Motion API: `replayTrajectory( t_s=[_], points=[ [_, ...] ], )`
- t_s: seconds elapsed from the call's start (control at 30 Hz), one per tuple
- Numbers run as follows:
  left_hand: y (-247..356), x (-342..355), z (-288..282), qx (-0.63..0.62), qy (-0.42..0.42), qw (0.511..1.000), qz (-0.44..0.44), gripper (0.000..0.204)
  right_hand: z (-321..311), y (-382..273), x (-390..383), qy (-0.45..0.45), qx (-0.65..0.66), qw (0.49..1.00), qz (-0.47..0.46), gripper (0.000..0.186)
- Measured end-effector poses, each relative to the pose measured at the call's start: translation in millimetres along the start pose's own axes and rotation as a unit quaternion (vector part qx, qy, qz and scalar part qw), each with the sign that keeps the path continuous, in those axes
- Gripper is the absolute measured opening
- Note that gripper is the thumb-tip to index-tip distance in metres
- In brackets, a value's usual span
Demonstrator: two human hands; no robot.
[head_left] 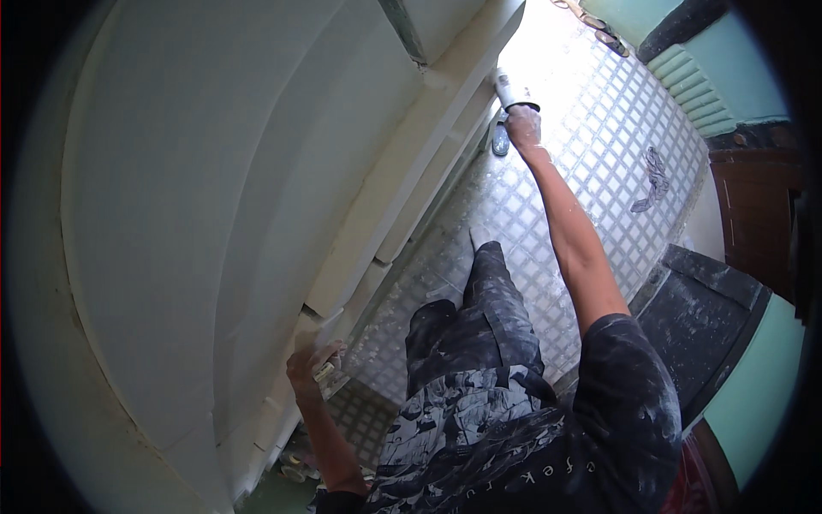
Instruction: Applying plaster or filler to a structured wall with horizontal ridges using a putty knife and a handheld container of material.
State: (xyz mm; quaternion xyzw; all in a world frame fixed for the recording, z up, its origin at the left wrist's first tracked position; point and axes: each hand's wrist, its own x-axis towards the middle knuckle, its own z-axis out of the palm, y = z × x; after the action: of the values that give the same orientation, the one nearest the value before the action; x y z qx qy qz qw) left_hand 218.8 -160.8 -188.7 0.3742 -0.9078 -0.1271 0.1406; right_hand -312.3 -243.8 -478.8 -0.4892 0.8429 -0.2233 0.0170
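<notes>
My right hand (524, 127), dusted white, reaches far forward with its fingers closed around a white cylindrical object (512, 87). That object has a dark rim and is close to the ledge; its exact kind does not show. At the lower left, my left hand (305, 368) is at the near part of the pale moulded ledge (411, 163). Its fingers are bent round a small, pale, flat-edged thing (324, 372), partly hidden by the hand. A smooth, pale wall panel (171, 171) rises on the left above the ledge.
Below lies a dusty tiled floor (591, 171) with a crumpled cloth (654, 180). A dark slipper (500, 140) sits beneath my right hand, and more footwear (610, 38) lies at the far end. A dark dusty piece of furniture (698, 300) stands on the right.
</notes>
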Motion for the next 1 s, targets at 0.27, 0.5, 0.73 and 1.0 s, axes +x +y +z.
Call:
replayTrajectory(
  t_s=[0.27, 0.5, 0.73, 1.0],
  points=[
    [4.8, 3.9, -3.6, -0.234, -0.015, 0.965, -0.118, 0.024, 18.5, -21.1, -128.9, -0.115, 0.197, 0.917, -0.328, 0.048],
    [7.7, 9.1, -4.4, -0.182, -0.01, 0.98, -0.076, 0.016, -31.2, 7.5, -53.8, 0.139, 0.249, 0.958, 0.017, 0.037],
    [6.7, 5.7, -5.4, -0.158, 0.001, 0.985, -0.064, 0.012, 17.3, 5.9, 2.5, 0.134, 0.176, 0.975, -0.037, 0.01],
    [3.5, 4.6, -3.9, -0.099, 0.006, 0.995, -0.027, 0.017, 19.1, 16.0, -3.2, 0.238, 0.152, 0.936, 0.21, 0.028]
  ],
)
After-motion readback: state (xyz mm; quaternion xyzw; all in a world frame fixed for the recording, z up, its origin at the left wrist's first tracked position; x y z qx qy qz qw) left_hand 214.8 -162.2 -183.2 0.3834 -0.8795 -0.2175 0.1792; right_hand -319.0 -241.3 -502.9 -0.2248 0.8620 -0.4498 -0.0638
